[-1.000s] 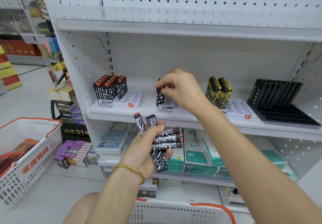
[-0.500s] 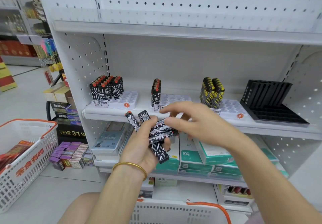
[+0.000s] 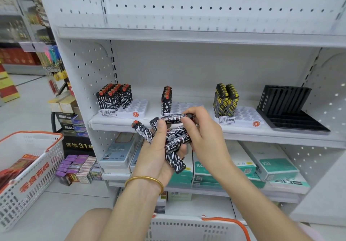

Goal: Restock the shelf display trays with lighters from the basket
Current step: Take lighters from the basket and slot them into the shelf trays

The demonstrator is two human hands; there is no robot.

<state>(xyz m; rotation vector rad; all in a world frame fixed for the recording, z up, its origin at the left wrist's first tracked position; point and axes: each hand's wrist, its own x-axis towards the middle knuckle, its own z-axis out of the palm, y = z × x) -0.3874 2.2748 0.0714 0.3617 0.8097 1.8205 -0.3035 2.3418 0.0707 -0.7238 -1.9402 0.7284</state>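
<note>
Head view, centre of frame: the left hand (image 3: 155, 158), palm up with a gold bangle (image 3: 144, 180) on its wrist, has its fingers and thumb curled round a loose bundle of lighters (image 3: 177, 141). These are black with white circuit-like lines and red caps, and they point in different directions. One of them sticks out to the upper left and one hangs down to the lower right.

The right hand (image 3: 204, 134) sits just right of the bundle. Its fingertips pinch the right end of a single lighter (image 3: 173, 118) of the same pattern. This lighter lies roughly level above the bundle, and its left end is just beside the left thumb.

Behind the hands, the white shelf (image 3: 243, 134) carries three white display trays:
- The left tray (image 3: 139, 107) holds a block of upright circuit-pattern lighters (image 3: 114, 96) at its left side.
- The middle tray (image 3: 187, 105) holds one row of star-pattern lighters (image 3: 166, 98) at its left edge.
- The right tray (image 3: 247, 118) holds yellow-and-black lighters (image 3: 225, 98) at its left side.

A black slotted tray (image 3: 292, 118) stands at the far right of the shelf.

At the bottom edge, a white basket with an orange handle (image 3: 187, 229) sits below the forearms. A second white basket (image 3: 28, 165) with red packets stands on the floor at the left edge. Teal and white boxes (image 3: 271, 165) fill the shelf below.
</note>
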